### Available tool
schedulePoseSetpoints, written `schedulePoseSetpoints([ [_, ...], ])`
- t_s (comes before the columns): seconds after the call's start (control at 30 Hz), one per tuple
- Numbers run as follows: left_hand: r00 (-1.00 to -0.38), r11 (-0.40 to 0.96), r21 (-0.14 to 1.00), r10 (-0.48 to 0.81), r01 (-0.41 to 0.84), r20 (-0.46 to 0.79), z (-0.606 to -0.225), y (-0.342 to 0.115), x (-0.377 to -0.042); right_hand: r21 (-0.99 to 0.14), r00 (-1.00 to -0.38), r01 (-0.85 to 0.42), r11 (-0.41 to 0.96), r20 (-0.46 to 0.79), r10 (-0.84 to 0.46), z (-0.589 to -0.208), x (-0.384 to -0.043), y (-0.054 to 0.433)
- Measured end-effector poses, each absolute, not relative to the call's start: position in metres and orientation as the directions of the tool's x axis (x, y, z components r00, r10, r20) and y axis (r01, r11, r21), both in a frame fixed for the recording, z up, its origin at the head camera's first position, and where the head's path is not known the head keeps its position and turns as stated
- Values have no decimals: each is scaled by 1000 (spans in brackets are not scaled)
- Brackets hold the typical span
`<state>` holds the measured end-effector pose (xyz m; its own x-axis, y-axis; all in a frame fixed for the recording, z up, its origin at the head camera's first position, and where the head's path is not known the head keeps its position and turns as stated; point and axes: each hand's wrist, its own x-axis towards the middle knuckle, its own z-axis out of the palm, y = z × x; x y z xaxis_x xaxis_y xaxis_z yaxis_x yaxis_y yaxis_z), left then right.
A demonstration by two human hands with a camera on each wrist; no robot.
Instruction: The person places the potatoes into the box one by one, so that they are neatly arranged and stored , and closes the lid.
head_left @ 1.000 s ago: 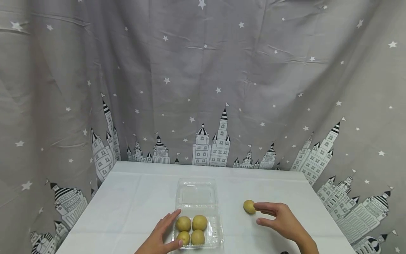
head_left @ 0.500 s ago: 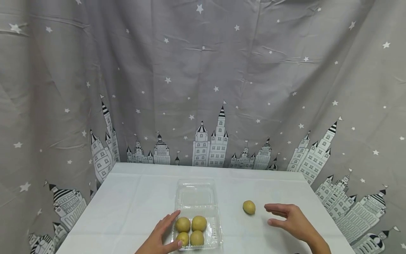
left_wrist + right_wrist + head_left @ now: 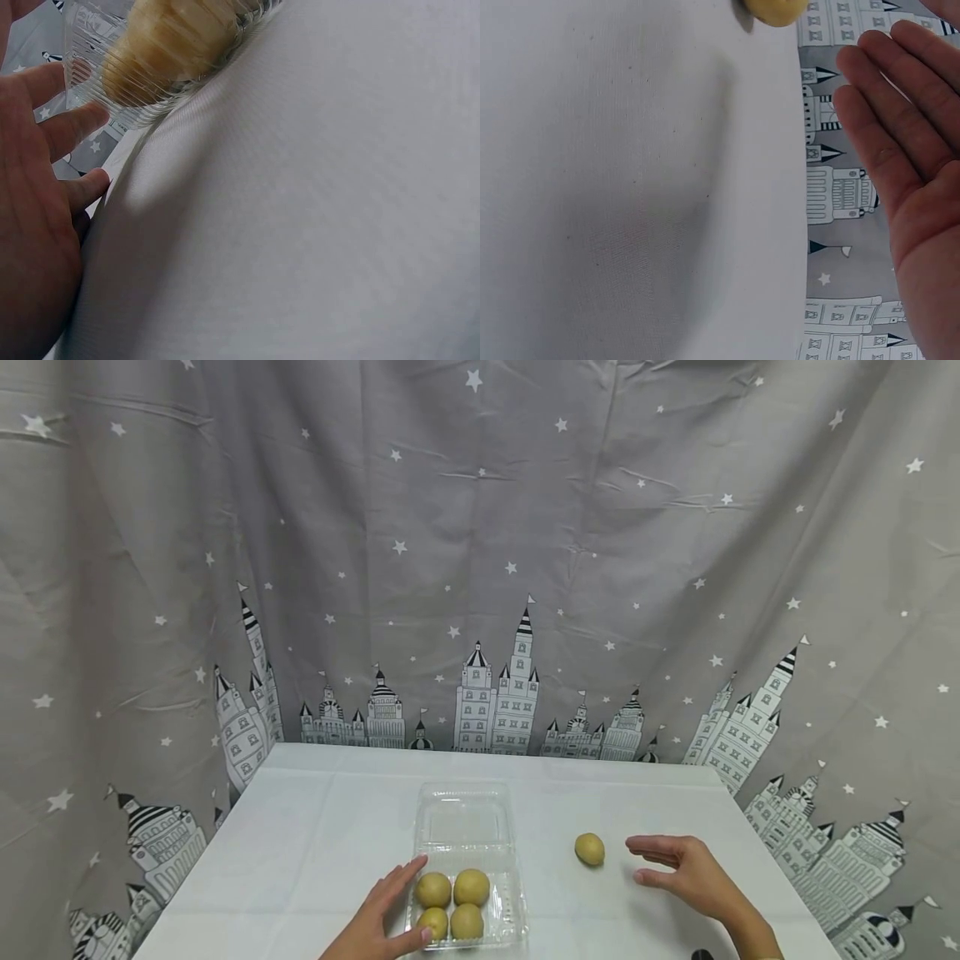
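Note:
A hinged clear plastic container (image 3: 506,906) lies on the white table with its lid (image 3: 463,818) folded back flat. Several round, yellow-tan potatoes (image 3: 472,887) sit in the base, and the left wrist view shows potatoes (image 3: 180,37) through its ribbed wall. My left hand (image 3: 382,914) rests at the container's left side, fingers extended along it and thumb by the front corner. One loose potato (image 3: 589,849) lies right of the container. Just to its right, apart from it, my right hand (image 3: 686,870) hovers with fingers extended, holding nothing; its palm (image 3: 930,217) shows in the right wrist view.
A white cloth covers the table (image 3: 330,827). Behind it and at both sides hangs a grey curtain (image 3: 480,527) with stars and castles. A small dark object (image 3: 702,954) shows near my right wrist at the lower edge.
My right hand has drawn away to the right from the loose potato, which stays where it was. In the last half second it barely moves. The left hand and container keep their places.

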<state>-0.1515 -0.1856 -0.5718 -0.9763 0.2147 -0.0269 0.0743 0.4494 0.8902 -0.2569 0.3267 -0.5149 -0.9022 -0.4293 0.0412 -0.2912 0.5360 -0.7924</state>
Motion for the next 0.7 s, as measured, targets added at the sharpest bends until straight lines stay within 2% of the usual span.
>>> schedulePoseSetpoints([
  [0.3,-977,451,890,209,61,-39,-570,-185,-151,-777,-906,-290,558,35,-421,-523,-268,327],
  [0.7,-978,458,886,206,78,-20,-570,-184,-151,-806,-898,-287,518,38,-438,-541,-287,322],
])
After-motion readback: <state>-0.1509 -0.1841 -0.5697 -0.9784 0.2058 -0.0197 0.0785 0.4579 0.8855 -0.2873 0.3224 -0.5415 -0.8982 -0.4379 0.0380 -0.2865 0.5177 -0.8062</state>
